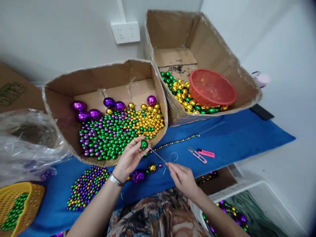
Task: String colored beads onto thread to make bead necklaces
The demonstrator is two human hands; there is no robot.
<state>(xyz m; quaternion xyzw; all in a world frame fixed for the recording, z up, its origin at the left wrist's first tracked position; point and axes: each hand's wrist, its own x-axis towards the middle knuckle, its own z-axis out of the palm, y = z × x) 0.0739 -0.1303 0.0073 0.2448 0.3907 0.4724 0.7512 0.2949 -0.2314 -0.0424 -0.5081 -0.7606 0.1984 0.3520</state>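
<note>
My left hand (132, 153) pinches a large shiny green bead (144, 144) by the front edge of the left cardboard box. The fingers of my right hand (181, 176) are closed on a thin, straight needle (157, 154), whose far end reaches the green bead. Whether the tip is inside the bead's hole I cannot tell. A loop of pale thread (174, 157) curls above my right fingers. Below my hands lies a string of beads with a big purple bead (138, 176), a gold bead (152, 168) and a small purple bead (160, 165).
The left box (103, 70) holds loose green, gold and purple beads. A red bowl (212, 70) sits on beads in the right box (170, 29). Pink thread snips (199, 156) and a pink cutter (206, 153) lie on the blue cloth (254, 131). A yellow basket (37, 197) stands left.
</note>
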